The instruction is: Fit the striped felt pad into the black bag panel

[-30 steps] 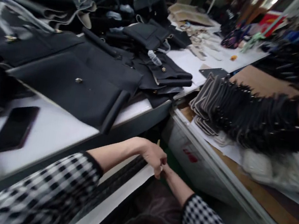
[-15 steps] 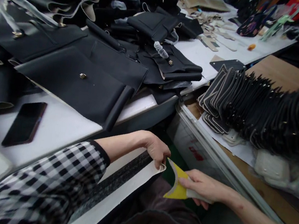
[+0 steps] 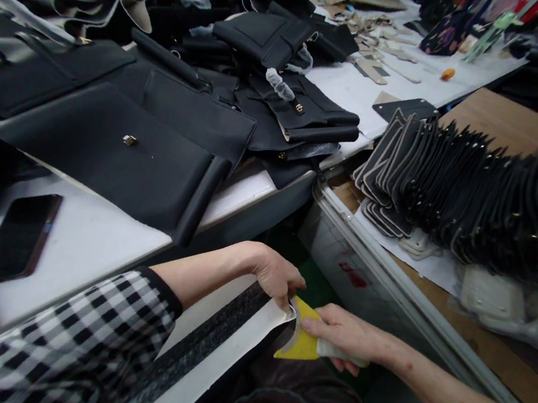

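Note:
Low in the middle, my left hand [image 3: 280, 277] pinches the end corner of a long pale panel [image 3: 219, 362] with a dark speckled band along it. The panel lies slantwise over my lap. My right hand [image 3: 347, 338] grips a flat yellow piece [image 3: 301, 341] with a concave, pale grey edge and a whitish part in the palm. That curved edge meets the panel's corner at my left fingertips; whether it presses on it I cannot tell. Nearest to my left arm, a black leather bag piece [image 3: 110, 144] with a gold clasp lies on the white table.
A phone [image 3: 18, 238] lies on the white table [image 3: 107, 231] at left. Black bags [image 3: 273, 37] are heaped behind. On the right, a long row of black flaps [image 3: 477, 192] stands on a bench with a metal edge [image 3: 373, 251]. Pale scraps [image 3: 371, 62] lie further back.
My right hand has brought the yellow piece left, up to the panel's corner; a gap was there before. My left hand keeps its pinch. The whole view has shifted slightly.

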`<control>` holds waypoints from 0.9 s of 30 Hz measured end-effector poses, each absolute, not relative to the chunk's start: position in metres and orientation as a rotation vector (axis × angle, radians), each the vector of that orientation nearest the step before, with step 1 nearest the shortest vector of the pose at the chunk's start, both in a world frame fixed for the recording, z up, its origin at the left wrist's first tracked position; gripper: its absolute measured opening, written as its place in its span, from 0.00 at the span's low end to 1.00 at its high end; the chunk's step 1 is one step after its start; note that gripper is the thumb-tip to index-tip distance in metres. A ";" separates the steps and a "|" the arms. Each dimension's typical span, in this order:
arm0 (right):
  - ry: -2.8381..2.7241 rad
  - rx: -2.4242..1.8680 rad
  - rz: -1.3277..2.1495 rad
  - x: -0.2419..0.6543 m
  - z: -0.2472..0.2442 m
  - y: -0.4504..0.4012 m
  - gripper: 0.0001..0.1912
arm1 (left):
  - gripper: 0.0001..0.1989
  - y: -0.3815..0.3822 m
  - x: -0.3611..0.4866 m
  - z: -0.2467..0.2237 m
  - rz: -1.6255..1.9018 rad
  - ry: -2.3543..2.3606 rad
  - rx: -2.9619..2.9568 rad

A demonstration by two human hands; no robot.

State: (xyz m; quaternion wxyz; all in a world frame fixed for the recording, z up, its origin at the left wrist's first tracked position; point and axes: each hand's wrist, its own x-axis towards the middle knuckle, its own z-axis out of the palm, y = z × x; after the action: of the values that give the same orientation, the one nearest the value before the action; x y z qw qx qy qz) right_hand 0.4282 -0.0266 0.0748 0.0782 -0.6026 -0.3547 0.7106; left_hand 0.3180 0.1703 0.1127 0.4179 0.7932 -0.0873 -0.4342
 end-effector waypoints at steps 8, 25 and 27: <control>-0.883 -1.771 2.133 0.416 0.067 -0.033 0.31 | 0.33 0.173 0.318 0.114 -1.065 -0.311 2.073; -0.617 -1.815 1.962 0.381 0.067 -0.035 0.33 | 0.21 0.180 0.313 0.123 -0.952 -0.348 2.177; -0.598 -1.803 1.965 0.378 0.065 -0.034 0.32 | 0.19 0.181 0.312 0.124 -0.956 -0.352 2.188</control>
State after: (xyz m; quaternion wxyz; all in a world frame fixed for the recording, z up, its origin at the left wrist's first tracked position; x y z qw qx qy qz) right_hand 0.3781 -0.0336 0.0645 0.2029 -0.6458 -0.2142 0.7042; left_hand 0.3115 0.1812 0.1237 0.3558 0.8472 -0.1364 -0.3701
